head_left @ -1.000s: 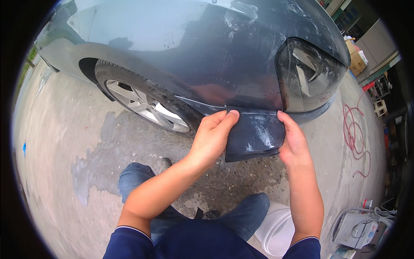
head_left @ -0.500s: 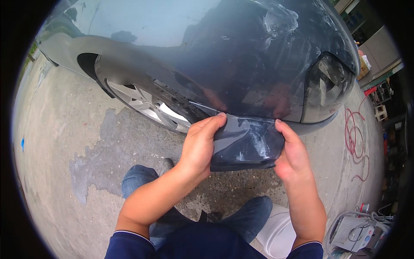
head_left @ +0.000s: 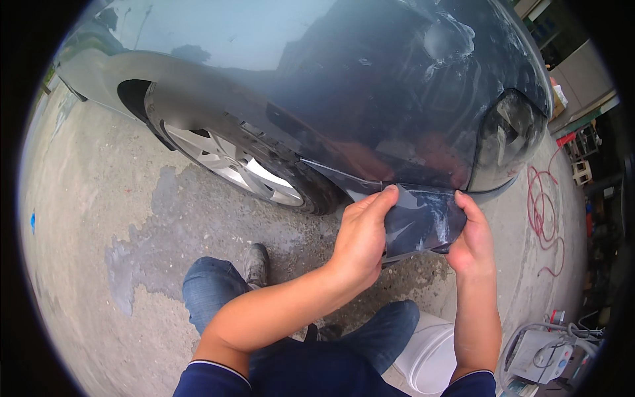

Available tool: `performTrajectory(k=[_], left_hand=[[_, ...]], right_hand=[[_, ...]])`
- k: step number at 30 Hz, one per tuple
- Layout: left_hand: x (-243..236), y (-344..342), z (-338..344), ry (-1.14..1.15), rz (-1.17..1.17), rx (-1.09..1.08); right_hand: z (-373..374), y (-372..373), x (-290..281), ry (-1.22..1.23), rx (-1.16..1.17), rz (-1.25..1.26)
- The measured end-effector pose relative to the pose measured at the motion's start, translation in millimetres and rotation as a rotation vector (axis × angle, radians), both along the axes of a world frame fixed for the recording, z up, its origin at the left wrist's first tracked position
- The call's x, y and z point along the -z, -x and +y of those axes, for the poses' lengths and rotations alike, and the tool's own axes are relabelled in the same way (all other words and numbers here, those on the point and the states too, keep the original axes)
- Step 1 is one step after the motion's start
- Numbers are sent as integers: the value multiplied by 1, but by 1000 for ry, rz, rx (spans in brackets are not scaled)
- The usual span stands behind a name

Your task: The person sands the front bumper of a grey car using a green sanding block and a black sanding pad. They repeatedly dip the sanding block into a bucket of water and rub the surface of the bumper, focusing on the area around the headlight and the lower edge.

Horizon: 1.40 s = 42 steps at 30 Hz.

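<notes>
Left hand (head_left: 362,233), right hand (head_left: 471,233), dark film sheet (head_left: 423,217) held flat, long axis left-right

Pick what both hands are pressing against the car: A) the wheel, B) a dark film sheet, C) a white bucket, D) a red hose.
B: the left hand and right hand grip opposite edges of the dark film sheet, held at the bumper below the headlight.
</notes>
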<state>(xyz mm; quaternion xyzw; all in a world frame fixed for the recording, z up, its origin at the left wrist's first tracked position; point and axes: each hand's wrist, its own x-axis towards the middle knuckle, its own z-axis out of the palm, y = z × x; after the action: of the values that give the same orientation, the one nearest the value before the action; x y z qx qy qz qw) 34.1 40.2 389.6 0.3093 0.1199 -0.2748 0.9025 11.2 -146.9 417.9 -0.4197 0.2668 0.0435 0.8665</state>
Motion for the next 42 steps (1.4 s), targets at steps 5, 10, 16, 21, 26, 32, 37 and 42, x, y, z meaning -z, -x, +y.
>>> performTrajectory(k=[5, 10, 16, 21, 26, 32, 37, 42], left_hand=[[-1, -2, 15, -12, 15, -2], [-2, -8, 33, -59, -21, -32], [-6, -29, 72, -176, 10, -31], [6, -42, 95, -177, -24, 29], [2, -40, 92, -267, -70, -24], [2, -44, 108, -279, -113, -11], [4, -45, 112, -281, -111, -24], [6, -44, 102, -233, -59, -37]], right_hand=[[14, 2, 1, 57, 44, 29], [19, -3, 10, -34, -7, 7], [61, -3, 5, -125, -15, -4], [85, -4, 1, -109, 38, -1], [86, -3, 0, -107, 0, -20], [97, -6, 4, -105, 10, -32], [107, -9, 4, -78, 102, 32], [91, -7, 6, -162, -5, -29]])
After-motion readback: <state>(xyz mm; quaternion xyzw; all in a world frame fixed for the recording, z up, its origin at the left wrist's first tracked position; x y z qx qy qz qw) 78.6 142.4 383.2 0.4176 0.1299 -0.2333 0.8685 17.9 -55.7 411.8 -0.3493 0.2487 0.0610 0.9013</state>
